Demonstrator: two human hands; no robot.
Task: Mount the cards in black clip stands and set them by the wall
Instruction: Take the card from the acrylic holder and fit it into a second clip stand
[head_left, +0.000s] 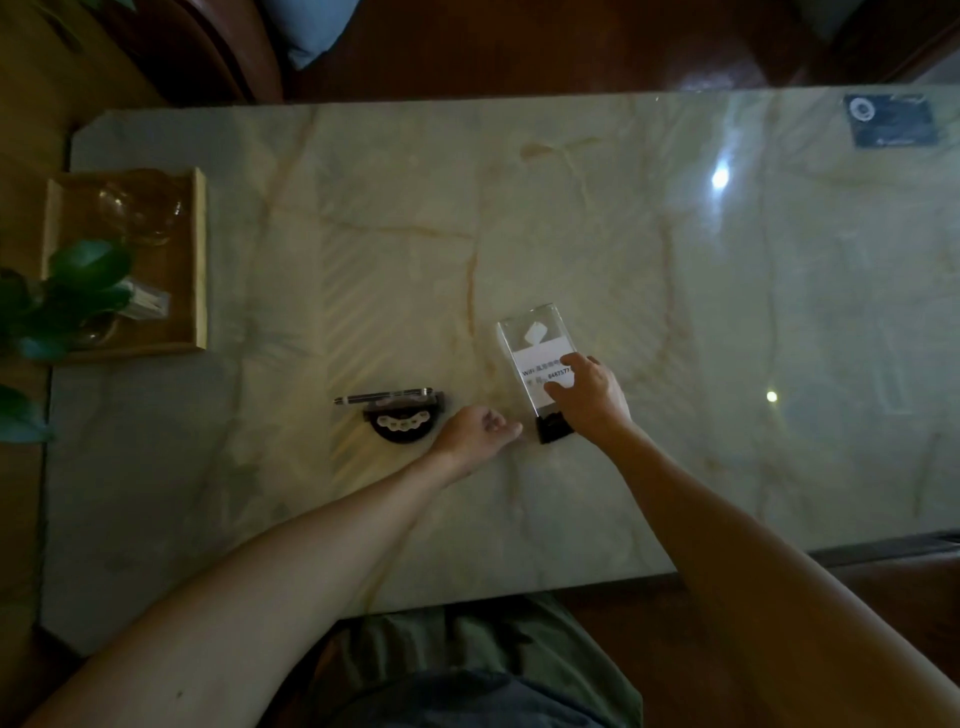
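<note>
Near the front middle of the marble table (519, 208), a clear card (535, 358) with a white printed label sits in a black clip stand (551, 430), its long axis running away from the person and leaning slightly left. The right hand (589, 395) is on it, thumb and fingers pinching the card's lower part just above the base. The left hand (475, 431) rests loosely curled and empty just left of the base, close enough to steady it. A second black stand (402, 422) with a pen (384, 399) lies further left.
</note>
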